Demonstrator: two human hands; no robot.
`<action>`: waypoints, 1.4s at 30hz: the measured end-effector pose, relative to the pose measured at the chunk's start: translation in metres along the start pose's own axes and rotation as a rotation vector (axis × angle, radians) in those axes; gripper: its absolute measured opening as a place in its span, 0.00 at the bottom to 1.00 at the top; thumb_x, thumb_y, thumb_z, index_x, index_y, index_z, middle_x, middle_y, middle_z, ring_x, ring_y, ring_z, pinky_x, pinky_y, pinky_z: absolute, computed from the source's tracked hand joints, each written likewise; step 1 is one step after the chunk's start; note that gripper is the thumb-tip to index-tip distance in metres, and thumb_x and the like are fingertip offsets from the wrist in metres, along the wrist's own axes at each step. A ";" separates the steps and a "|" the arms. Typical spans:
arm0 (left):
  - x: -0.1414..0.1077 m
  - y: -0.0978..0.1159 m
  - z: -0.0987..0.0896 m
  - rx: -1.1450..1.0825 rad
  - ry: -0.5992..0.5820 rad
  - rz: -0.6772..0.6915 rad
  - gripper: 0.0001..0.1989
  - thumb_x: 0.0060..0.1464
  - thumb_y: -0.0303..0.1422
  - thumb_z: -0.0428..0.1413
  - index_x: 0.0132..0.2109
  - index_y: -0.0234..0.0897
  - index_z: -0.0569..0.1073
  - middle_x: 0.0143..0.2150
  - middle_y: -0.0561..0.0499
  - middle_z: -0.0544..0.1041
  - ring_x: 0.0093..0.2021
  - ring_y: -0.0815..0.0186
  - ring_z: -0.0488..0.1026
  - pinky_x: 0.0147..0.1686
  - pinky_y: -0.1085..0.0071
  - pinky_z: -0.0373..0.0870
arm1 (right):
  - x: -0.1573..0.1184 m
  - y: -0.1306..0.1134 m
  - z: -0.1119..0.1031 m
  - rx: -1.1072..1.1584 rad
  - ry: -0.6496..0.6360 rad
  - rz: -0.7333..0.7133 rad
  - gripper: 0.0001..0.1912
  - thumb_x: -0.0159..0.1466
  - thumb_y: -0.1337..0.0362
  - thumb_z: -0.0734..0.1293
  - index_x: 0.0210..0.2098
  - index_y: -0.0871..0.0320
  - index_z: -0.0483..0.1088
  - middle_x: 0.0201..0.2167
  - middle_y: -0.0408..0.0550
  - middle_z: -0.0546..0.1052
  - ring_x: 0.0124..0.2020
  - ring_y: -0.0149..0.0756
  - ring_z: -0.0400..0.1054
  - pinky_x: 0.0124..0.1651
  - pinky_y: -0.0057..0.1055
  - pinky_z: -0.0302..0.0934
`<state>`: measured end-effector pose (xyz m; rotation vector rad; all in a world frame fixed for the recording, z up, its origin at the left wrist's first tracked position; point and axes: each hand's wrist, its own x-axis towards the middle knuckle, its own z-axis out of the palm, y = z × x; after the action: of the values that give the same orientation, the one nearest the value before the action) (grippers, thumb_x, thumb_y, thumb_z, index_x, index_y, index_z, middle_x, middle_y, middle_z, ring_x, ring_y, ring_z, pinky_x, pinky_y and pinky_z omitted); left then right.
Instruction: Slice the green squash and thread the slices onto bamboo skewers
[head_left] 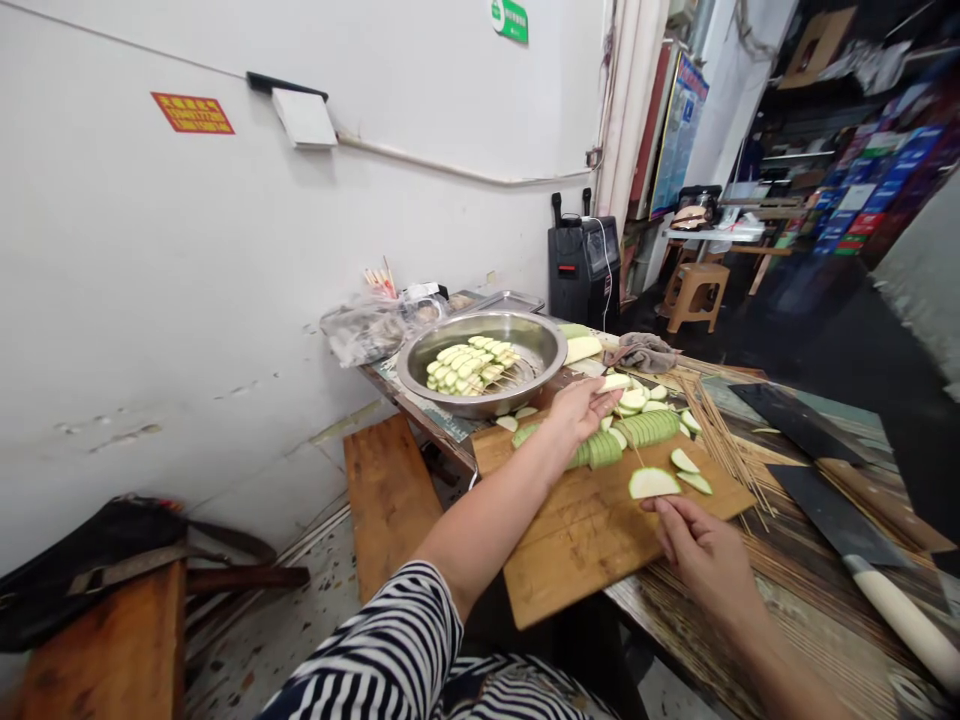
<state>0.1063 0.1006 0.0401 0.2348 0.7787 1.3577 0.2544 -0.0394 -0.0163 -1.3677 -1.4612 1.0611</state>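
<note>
My left hand (581,408) is closed around a pale green-edged vegetable slice (615,382) above the far part of the wooden cutting board (555,570). Between the thumb and fingers of my right hand (694,540) is the edge of a half-round slice (654,484), over the board's right part. A thin stick shows just above that slice. Rows of cut green slices (651,428) lie along the board, with loose slices (694,482) to their right. Beyond the board, a steel bowl (482,404) holds several skewered slices (469,366).
Bamboo skewers (720,440) lie right of the board, beside two cleavers (832,510) on the table (817,590). A grey cloth (642,352) and plastic bags (364,330) lie farther back. Wooden benches (390,490) stand at the left, near the wall.
</note>
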 end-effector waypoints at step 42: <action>-0.003 -0.008 -0.006 0.176 -0.127 -0.050 0.01 0.55 0.26 0.53 0.35 0.32 0.67 0.31 0.45 0.75 0.30 0.66 0.77 0.39 0.66 0.73 | -0.003 -0.009 0.002 0.422 -0.023 0.297 0.27 0.48 0.44 0.69 0.37 0.59 0.67 0.11 0.30 0.54 0.10 0.20 0.41 0.12 0.20 0.37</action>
<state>0.1090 0.0938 0.0323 0.4328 0.7926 1.2159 0.2501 -0.0424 -0.0085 -1.2855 -0.9887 1.4816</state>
